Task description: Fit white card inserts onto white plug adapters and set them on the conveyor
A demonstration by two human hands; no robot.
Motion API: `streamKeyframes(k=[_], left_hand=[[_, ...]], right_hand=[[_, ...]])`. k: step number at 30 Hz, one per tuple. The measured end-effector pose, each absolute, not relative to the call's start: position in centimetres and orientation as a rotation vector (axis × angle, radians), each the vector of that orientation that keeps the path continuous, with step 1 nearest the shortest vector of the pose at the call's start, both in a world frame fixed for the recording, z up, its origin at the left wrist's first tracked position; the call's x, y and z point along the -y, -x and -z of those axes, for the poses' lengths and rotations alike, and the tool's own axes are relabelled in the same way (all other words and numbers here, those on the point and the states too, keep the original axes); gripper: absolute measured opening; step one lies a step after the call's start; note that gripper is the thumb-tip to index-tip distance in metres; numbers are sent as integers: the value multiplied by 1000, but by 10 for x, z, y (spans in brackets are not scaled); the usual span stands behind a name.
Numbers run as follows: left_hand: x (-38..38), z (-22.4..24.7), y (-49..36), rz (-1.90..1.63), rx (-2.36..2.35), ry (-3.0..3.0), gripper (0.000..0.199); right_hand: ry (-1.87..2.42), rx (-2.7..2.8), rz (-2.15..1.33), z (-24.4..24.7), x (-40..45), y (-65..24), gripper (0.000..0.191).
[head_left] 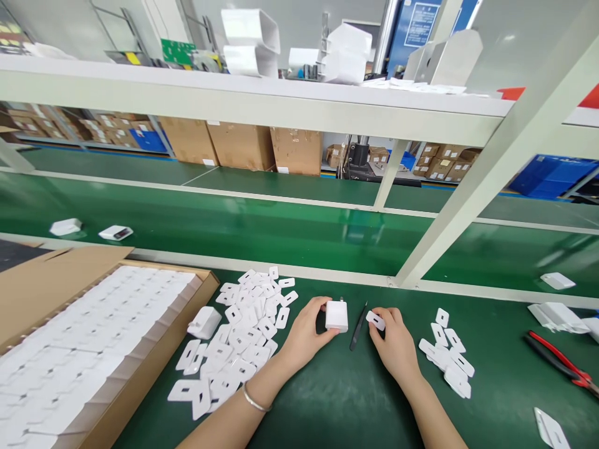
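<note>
Left hand: grip closed on the sides of a white charger block; contact with green surface unclear. Right hand: grip pinching one white slotted plate. Black tweezers lie between the hands. Larger plate heap left of the left hand; smaller plate cluster right of the right hand.

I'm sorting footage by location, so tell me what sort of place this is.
Probably a factory assembly station: small white plates lie heaped on a green workbench, an open carton holds rows of white parts, and large cardboard boxes stand beyond.
</note>
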State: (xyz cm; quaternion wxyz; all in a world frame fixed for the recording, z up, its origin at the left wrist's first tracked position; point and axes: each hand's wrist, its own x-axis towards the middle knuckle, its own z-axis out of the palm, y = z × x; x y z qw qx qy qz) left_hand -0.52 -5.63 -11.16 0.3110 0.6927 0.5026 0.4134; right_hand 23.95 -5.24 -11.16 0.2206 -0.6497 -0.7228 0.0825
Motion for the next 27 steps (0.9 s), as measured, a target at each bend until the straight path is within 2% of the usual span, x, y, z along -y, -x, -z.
streamKeyframes(k=[6, 12, 16, 20, 23, 27], left_hand=[[57, 117, 6, -1107, -1375, -1877, 54], [57, 116, 4, -1108, -1327, -1948, 51], [59, 112, 3, -1096, -1242, -1986, 56], [60, 110, 3, -1055, -1259, -1916, 48], [60, 108, 4, -1027, -1259, -1875, 45], [60, 107, 4, -1027, -1227, -1883, 45]], right_hand=[[1697, 1886, -249, 106, 56, -234, 29], [1366, 2037, -389, 95, 65, -217, 17], [1357, 2112, -442, 95, 67, -210, 16], [1372, 2117, -464, 96, 66, -212, 16], [1377, 2107, -497, 96, 66, -214, 20], [1374, 2080, -511, 98, 66, -213, 36]])
